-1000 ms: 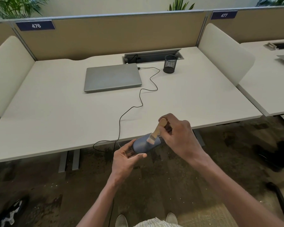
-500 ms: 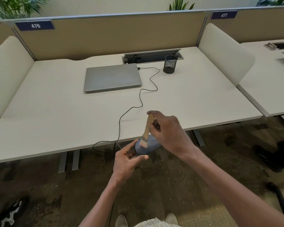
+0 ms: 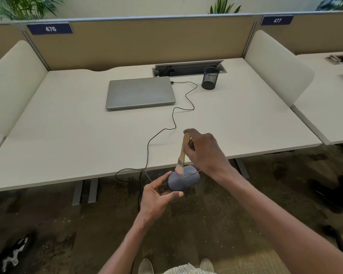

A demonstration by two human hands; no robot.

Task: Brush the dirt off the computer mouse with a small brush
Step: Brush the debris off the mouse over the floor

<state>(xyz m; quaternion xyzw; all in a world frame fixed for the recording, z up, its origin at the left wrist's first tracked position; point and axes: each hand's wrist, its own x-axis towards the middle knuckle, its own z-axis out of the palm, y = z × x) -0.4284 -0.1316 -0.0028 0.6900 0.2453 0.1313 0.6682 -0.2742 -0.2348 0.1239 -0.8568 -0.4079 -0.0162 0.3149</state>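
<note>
Below the desk edge, the left hand (image 3: 156,196) grips a grey-blue mouse (image 3: 183,179); the right hand (image 3: 204,153) clasps a wooden brush (image 3: 182,155).

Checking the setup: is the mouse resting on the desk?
No, the left hand holds the mouse in the air, in front of the desk edge.

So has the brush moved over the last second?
Yes. The brush has swung from tilted to nearly upright, its handle tip now further up against the desk edge, bristles staying on the mouse.
</note>
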